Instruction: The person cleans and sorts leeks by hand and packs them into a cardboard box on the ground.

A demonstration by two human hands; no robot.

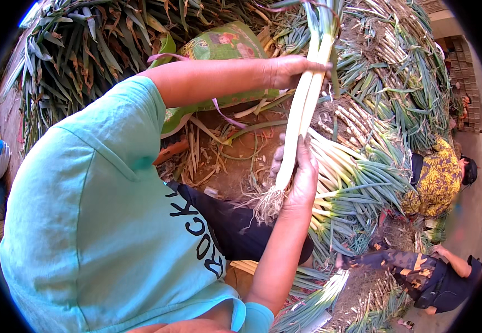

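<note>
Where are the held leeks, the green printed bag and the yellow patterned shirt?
Held leeks (296, 119), head view: on a white stalk.
Green printed bag (227, 45), head view: on its printed side.
Yellow patterned shirt (436, 180), head view: on the middle of its cloth.

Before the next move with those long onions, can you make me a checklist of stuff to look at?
1. Left hand around the upper part of the long onions: ok, it grips them near the greens.
2. Right hand around the lower white part: ok, just above the roots.
3. Roots free of anything touching them: cannot tell; they hang over the dark trouser leg, but a gap is hard to see.
4. Ground free of litter: not ok, loose scraps lie about.
5. Other people out of the way: ok, the person in the yellow patterned shirt and the person in the dark top are both away from these hands.
</note>
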